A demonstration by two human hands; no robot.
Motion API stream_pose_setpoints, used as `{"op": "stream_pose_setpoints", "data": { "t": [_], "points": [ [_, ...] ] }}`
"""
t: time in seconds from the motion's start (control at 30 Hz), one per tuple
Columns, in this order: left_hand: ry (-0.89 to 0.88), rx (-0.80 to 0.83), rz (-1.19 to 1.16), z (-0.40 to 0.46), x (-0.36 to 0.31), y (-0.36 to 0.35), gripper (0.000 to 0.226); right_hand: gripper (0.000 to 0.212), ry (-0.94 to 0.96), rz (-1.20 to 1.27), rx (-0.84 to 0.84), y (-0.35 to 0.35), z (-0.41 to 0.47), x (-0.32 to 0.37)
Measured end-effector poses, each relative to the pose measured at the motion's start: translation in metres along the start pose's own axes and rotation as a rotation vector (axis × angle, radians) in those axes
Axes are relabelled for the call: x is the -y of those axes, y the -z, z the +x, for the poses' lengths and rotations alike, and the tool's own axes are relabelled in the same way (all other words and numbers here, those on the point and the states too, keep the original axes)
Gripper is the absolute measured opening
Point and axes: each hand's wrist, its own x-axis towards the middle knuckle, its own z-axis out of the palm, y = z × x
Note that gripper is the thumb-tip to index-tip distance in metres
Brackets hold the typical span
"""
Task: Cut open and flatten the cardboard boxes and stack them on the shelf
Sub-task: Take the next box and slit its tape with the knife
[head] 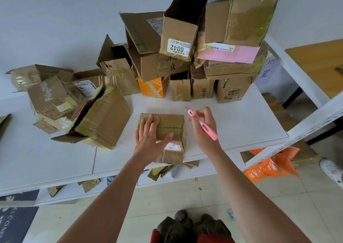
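Small taped brown cardboard box (168, 129) sits at the front edge of the white shelf top (232, 124), still sealed. Left hand (150, 138) lies flat on its lid, fingers straight, pinning it. Right hand (203, 126) grips a pink utility knife (202, 124), blade just off the far right corner. Step: opening cut. Next: slit the centre tape seam, clear of the left fingers.
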Motion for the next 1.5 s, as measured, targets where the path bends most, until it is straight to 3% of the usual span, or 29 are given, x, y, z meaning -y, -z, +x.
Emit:
{"op": "stream_pose_setpoints", "data": {
  "t": [0.13, 0.2, 0.3, 0.4, 0.47, 0.57, 0.73, 1.0, 1.1, 1.13, 1.17, 1.27, 1.37, 1.5],
  "points": [
    [-0.124, 0.013, 0.005, 0.001, 0.004, 0.014, 0.079, 0.013, -0.005, -0.053, 0.064, -0.017, 0.018, 0.001],
    [-0.133, 0.007, 0.040, 0.002, 0.009, 0.023, 0.087, 0.012, 0.024, -0.104, 0.030, -0.021, 0.008, -0.001],
    [0.146, -0.028, 0.109, 0.002, 0.018, 0.037, 0.110, 0.009, 0.060, -0.134, -0.069, -0.016, -0.019, -0.010],
    [0.418, 0.063, -0.113, -0.001, 0.018, 0.045, 0.085, 0.008, 0.079, -0.115, -0.108, -0.015, -0.036, -0.013],
    [0.380, 0.167, -0.340, -0.004, 0.011, 0.041, 0.051, 0.012, 0.086, -0.108, -0.166, -0.019, -0.033, -0.009],
    [0.262, 0.166, -0.319, -0.004, 0.002, 0.038, 0.028, 0.016, 0.067, -0.094, -0.175, -0.026, -0.011, -0.003],
    [0.216, 0.120, -0.263, 0.002, -0.003, 0.036, 0.028, 0.014, 0.040, -0.039, -0.109, -0.033, 0.009, 0.005],
    [0.258, -0.060, -0.409, 0.021, -0.005, 0.046, 0.025, 0.013, 0.086, 0.036, -0.234, -0.031, -0.055, -0.008],
    [0.187, -0.039, -0.394, 0.023, -0.013, 0.040, 0.023, 0.009, 0.054, 0.080, -0.248, -0.029, -0.065, -0.011],
    [0.134, 0.009, -0.355, 0.021, -0.013, 0.036, 0.025, 0.009, 0.037, 0.103, -0.240, -0.026, -0.064, -0.011],
    [0.073, 0.088, -0.280, 0.018, -0.011, 0.033, 0.040, 0.009, 0.022, 0.124, -0.224, -0.022, -0.062, -0.010],
    [-0.113, 0.296, -0.010, 0.015, -0.003, 0.030, 0.104, 0.009, -0.066, 0.234, -0.155, -0.011, -0.055, -0.010],
    [-0.200, 0.237, 0.064, 0.015, -0.002, 0.027, 0.112, 0.012, -0.199, 0.374, -0.114, 0.002, -0.046, -0.009],
    [-0.220, 0.203, 0.056, 0.016, -0.002, 0.026, 0.111, 0.014, -0.264, 0.364, -0.032, 0.012, -0.034, -0.013]
  ]
}}
